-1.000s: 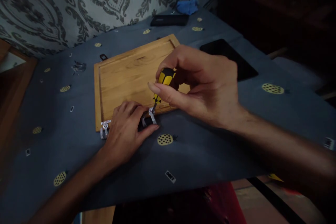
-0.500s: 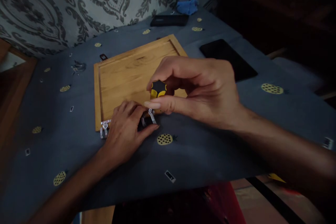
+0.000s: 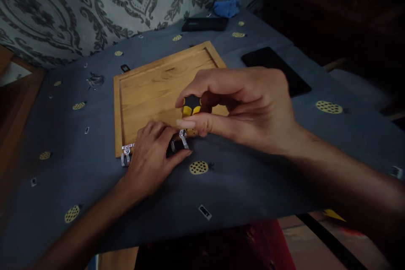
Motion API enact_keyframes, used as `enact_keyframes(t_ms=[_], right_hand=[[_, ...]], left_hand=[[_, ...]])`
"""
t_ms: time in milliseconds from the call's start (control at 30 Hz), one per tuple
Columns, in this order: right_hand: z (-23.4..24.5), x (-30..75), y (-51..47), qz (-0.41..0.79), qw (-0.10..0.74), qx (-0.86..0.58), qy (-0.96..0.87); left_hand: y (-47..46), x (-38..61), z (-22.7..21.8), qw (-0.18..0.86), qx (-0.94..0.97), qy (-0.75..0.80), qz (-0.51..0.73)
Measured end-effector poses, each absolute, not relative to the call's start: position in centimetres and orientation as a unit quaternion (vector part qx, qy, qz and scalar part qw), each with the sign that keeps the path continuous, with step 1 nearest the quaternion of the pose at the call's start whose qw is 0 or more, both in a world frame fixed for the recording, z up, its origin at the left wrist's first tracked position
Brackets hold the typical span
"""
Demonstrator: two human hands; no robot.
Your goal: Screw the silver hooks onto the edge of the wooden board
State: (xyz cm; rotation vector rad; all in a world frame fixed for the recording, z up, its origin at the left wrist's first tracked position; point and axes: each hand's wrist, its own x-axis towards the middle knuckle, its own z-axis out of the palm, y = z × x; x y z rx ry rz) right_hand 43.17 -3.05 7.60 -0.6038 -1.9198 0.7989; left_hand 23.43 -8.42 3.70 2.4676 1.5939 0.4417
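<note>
At the near side, below the edge of the grey-blue tablecloth [image 3: 240,185] printed with yellow pineapples, shows one red surface [image 3: 275,240], too dark to identify. Two bare hands work above the cloth. The left hand [image 3: 152,156] is where it was a second ago, curled over the near edge of one framed wooden panel [image 3: 158,97], its thumb and forefinger closed around a double-pronged metal hook [image 3: 182,134]. The right hand [image 3: 243,109] pinches one stubby screwdriver [image 3: 192,104] between thumb and fingers. A second ago the screwdriver leaned, its shaft visible down to that hook; now the yellow-and-black handle is seen nearly end-on, lower, and the thumb hides the shaft, so whether the tip touches cannot be told. Against half a second ago, little has changed.

Two hooks show on the panel's near edge: the held one and a second hook [image 3: 127,152] at the left corner. Beyond, one dark metal loop [image 3: 125,68] sits at the far edge, and one small pile of shiny metal pieces [image 3: 95,80] lies to the left. To the right lies one flat black slab [image 3: 294,76]. Farthest back are one black oblong case [image 3: 205,24] and one crumpled blue cloth [image 3: 227,7], near the ornate patterned backdrop [image 3: 126,0].
</note>
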Motion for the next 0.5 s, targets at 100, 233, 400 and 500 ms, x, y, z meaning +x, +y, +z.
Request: enact_keyframes(t_ms=[100, 233, 400, 500], right_hand=[[7.5, 42.7, -3.3, 0.254, 0.537, -0.249, -0.765], [8.3, 42.5, -3.3, 0.190, 0.655, -0.268, -0.680], [8.2, 42.7, -2.9, 0.208, 0.632, -0.300, -0.684], [7.3, 42.7, -2.8, 0.248, 0.588, -0.300, -0.709]], left_hand=[[-8.4, 23.3, 3.5, 0.081, 0.832, 0.528, 0.151], [-8.2, 23.3, 3.5, 0.094, 0.826, 0.537, 0.144], [-8.3, 23.4, 3.7, 0.110, 0.823, 0.537, 0.145], [-8.3, 23.4, 3.7, 0.104, 0.825, 0.535, 0.145]])
